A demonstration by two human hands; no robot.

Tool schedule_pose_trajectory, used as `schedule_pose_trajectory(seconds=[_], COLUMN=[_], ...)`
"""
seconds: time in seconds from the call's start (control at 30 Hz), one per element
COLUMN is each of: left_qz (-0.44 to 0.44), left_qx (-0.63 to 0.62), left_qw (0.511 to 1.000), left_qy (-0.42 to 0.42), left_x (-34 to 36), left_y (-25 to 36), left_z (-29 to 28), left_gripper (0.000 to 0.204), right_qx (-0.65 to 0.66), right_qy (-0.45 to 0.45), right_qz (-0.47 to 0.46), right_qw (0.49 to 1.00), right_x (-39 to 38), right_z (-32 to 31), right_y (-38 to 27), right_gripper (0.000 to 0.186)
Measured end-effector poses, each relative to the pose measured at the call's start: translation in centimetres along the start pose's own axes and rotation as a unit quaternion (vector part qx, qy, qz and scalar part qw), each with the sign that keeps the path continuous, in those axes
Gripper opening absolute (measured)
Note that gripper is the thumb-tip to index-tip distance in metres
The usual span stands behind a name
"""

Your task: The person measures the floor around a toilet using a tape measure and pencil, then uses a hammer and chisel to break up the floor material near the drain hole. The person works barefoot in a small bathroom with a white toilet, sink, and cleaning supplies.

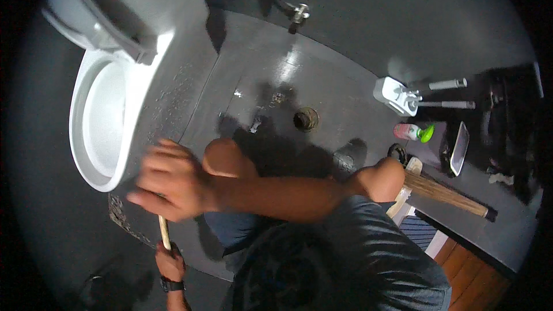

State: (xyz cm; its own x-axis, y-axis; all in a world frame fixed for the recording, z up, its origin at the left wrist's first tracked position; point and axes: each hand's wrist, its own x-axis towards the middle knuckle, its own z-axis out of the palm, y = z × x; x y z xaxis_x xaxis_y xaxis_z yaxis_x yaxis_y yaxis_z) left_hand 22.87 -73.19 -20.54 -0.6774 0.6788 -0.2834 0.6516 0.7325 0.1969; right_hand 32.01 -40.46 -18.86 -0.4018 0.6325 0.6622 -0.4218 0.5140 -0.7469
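Observation:
My right hand [167, 178] reaches across my body and is closed on a pale wooden handle [165, 230]; the far end of the handle is hidden behind that hand. Lower down, my left hand [170, 262], with a dark watch on the wrist, grips the same handle. Just beyond them stands a white oval bowl fixture [76, 124] with a raised upper part, beside the hands. A rough, speckled dark strip [124, 216] lies at the base of that fixture, left of the handle.
An open drain [305, 120] is in the grey floor, below a wall valve [301, 14] with coiled hose. At right are a white brush holder [391, 92], a green-topped bottle [408, 131], a tray [459, 148], a wooden-handled tool [446, 196] and a step edge above wooden flooring [469, 270].

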Motion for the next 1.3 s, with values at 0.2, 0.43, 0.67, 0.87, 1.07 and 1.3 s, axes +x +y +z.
schedule_pose_trajectory(seconds=[0.2,0.43,0.67,0.87,1.07,1.3], left_qz=[0.168,0.438,0.395,0.313,0.405,0.503], left_qx=[-0.031,-0.009,-0.094,-0.184,-0.071,-0.022], left_qw=[0.985,0.899,0.884,0.86,0.856,0.839], left_qy=[0.0,0.006,-0.231,-0.358,-0.313,-0.207], left_x=[10.8,17.4,18.4,23.7,26.5,26.0], left_y=[15.3,35.6,46.7,48.8,48.5,51.9], left_z=[-3.7,0.1,5.6,13.5,23.2,29.3], left_gripper=[0.019,0.03,0.058,0.044,0.045,0.041], right_qx=[-0.138,-0.07,-0.147,-0.163,-0.138,-0.441], right_qy=[-0.131,0.164,0.277,0.341,0.397,0.131], right_qz=[0.074,0.424,0.481,0.697,0.69,0.649], right_qw=[0.979,0.888,0.819,0.61,0.589,0.605], right_x=[-5.1,-3.1,-8.3,-18.6,-28.9,-35.4], right_z=[-11.8,-17.3,-33.7,-43.6,-42.9,-39.3], right_y=[-1.7,-0.9,1.8,-6.5,-11.7,-12.7], right_gripper=[0.041,0.046,0.041,0.03,0.029,0.052])
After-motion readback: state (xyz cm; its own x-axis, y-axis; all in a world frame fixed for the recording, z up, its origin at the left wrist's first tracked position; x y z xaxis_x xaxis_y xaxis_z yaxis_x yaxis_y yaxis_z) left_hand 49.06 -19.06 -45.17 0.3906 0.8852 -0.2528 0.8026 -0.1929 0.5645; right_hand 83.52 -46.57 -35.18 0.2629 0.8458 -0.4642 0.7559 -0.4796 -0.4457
